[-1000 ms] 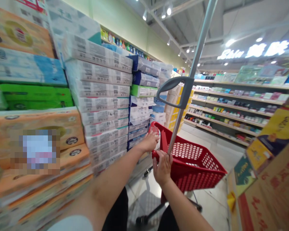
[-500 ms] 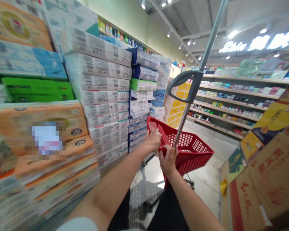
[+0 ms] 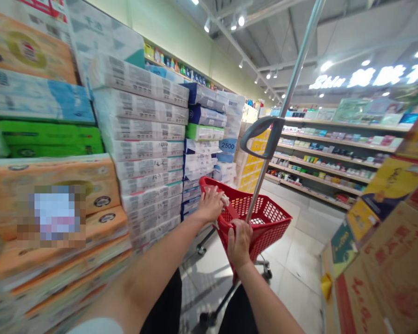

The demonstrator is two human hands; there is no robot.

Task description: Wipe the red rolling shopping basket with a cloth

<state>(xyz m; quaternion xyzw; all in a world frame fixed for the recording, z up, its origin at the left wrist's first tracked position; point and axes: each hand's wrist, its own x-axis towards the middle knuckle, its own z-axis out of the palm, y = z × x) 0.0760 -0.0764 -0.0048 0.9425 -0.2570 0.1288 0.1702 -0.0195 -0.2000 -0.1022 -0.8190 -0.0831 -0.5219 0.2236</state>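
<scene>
In front of me is a red plastic shopping cart [image 3: 270, 237] with a perforated basket, angled to the right. My left hand [image 3: 211, 204] is closed over the left part of its handle, and something small, white and crumpled shows by its fingers, too unclear to name. Nearer to me, my right hand [image 3: 239, 241] wraps round the right end of the handle. A metal pole [image 3: 301, 60] with a grey loop-shaped grip [image 3: 274, 137] slants up from the cart, just beyond my right hand. The pole's lower end is hidden.
Stacked white paper packs [image 3: 149, 148] and orange tissue packs [image 3: 52, 183] line the left side. Cardboard boxes [image 3: 393, 260] stand close on the right. Pale floor tiles [image 3: 296, 236] run between them toward shelves [image 3: 334, 144] of small goods. A blurred-out patch covers part of the orange packs.
The cart and both hands have shifted slightly left and lower in view. The cart has turned a little. Both hands stay on the handle.
</scene>
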